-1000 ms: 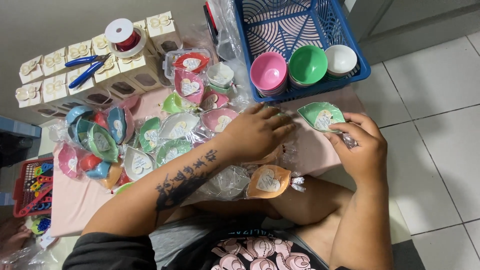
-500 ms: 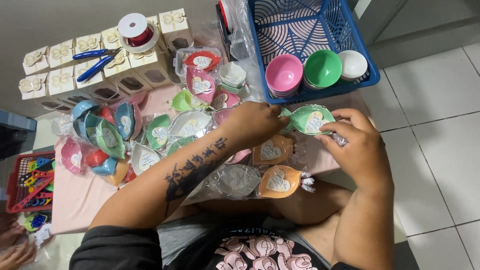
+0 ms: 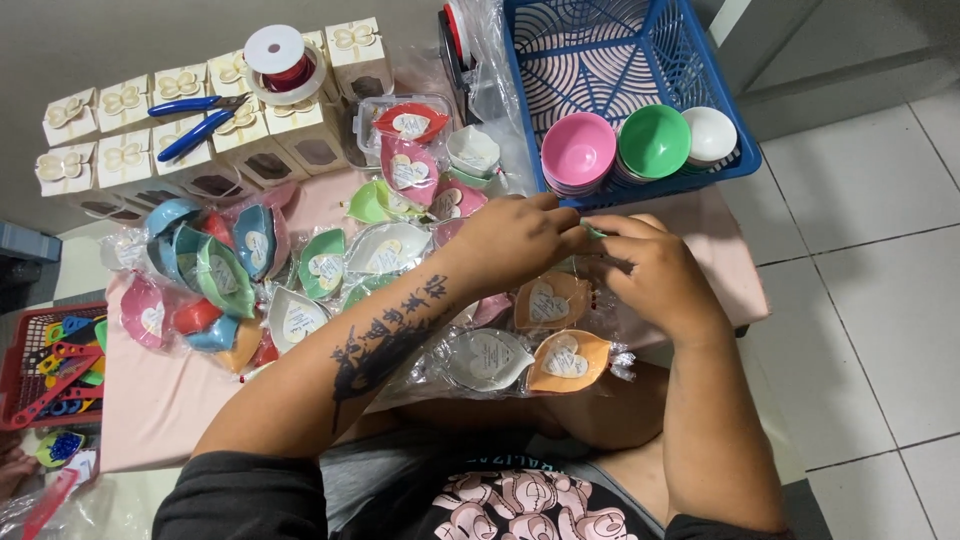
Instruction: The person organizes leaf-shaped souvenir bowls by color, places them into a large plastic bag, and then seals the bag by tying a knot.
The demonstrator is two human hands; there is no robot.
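Note:
My left hand [image 3: 515,240] and my right hand [image 3: 655,275] meet over the pink table [image 3: 160,400], fingers pinched together on a small green leaf-shaped dish in clear wrap [image 3: 594,233], mostly hidden by the hands. Just below the hands lie two orange wrapped dishes [image 3: 566,360] and a clear-wrapped white one [image 3: 487,358], each with a heart-shaped white tag. A pile of wrapped dishes in many colours [image 3: 230,275] spreads to the left of my left forearm.
A blue plastic basket [image 3: 620,60] at the back holds stacks of pink [image 3: 577,150], green [image 3: 654,140] and white [image 3: 709,133] bowls. Cream gift boxes [image 3: 130,130] stand at back left with blue pliers [image 3: 195,120] and a ribbon spool [image 3: 275,55]. A red tray [image 3: 45,365] sits far left.
The green wrapped dish, held out to the right a second ago, has come in between both hands. My left hand has lifted from the pile to meet the right.

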